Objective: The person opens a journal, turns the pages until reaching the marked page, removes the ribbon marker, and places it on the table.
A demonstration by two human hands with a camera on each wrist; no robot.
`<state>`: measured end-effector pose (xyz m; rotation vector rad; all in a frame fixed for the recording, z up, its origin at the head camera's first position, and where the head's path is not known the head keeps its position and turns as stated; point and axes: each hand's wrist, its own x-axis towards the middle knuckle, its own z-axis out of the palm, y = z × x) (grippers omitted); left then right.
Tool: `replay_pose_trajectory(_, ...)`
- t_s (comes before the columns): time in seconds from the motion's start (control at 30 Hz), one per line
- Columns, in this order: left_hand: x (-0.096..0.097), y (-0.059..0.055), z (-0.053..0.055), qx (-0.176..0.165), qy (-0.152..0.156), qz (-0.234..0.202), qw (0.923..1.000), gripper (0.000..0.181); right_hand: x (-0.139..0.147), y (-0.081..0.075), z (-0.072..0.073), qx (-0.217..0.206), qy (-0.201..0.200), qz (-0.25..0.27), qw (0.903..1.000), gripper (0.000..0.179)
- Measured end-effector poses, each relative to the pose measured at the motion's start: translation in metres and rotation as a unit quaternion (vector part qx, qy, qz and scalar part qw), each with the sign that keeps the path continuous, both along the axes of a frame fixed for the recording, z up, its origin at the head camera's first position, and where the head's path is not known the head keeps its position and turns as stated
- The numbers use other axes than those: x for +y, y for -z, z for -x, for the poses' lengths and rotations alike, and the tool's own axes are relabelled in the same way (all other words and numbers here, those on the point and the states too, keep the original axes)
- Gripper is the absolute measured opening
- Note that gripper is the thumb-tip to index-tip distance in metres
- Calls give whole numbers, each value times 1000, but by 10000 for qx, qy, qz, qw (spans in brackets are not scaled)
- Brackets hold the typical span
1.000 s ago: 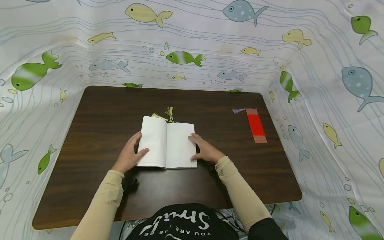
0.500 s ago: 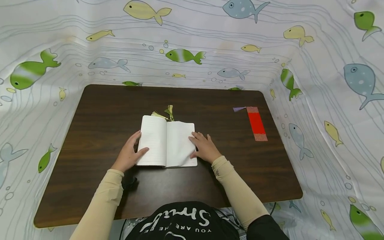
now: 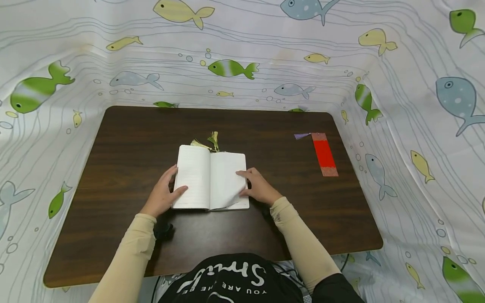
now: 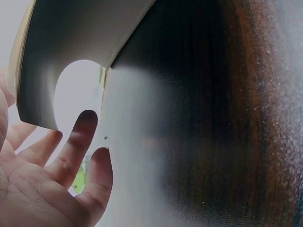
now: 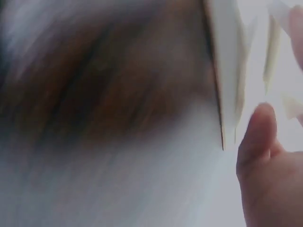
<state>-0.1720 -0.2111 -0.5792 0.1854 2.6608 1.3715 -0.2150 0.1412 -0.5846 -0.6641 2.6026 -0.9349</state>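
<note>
An open notebook (image 3: 193, 176) with blank-looking pages lies at the middle of the table. Yellow-green tassels (image 3: 214, 141) stick out past its far edge. My left hand (image 3: 162, 192) holds the left side, thumb on the page and fingers at the outer edge. From the left wrist camera, the fingers of the left hand (image 4: 52, 184) show beside the dark cover (image 4: 40, 90). At the right side, my right hand (image 3: 262, 187) pinches the right page (image 3: 227, 176), whose lower corner curls up off the leaves below. The right thumb (image 5: 258, 132) shows close to the page edges in the right wrist view.
A red bookmark (image 3: 324, 154) with a purple tassel (image 3: 302, 136) lies at the back right of the dark wooden table (image 3: 125, 143). A fish-patterned white cloth (image 3: 257, 46) surrounds the table on its far side and both ends.
My right hand's fingers have shifted along the notebook's right edge and now bend over the page. That page's lower right corner has lifted from lying flat. The left hand has kept its place.
</note>
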Motion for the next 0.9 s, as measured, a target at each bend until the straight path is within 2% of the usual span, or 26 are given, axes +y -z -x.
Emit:
replay_pose_trajectory(0.13,0,0,1,-10,6,-9,10000,81,4,-2,4,-734,-14,495,9961,75)
replay_pose_trajectory(0.27,-1,1,0,-77,2,43,10000,81,6,3,7,-1221,513,1118,9849,59)
replay_pose_trajectory(0.37,-1,0,0,-112,16,68,9999,82,5,6,7,-1254,943,1373,9780,49)
replay_pose_trajectory(0.47,-1,0,0,-106,34,44,9999,82,3,5,6,-1169,1218,1405,9756,47)
replay_pose_trajectory(0.73,-3,0,-1,-119,30,3,9999,84,-8,-6,8,-1242,1451,1847,9641,78)
replay_pose_trajectory(0.8,-3,0,-1,-129,28,-11,9999,83,-9,-9,9,-1309,1489,1878,9620,81)
replay_pose_trajectory(0.9,-3,0,-1,-134,36,-41,9999,83,-10,-13,9,-1295,1502,1783,9638,79)
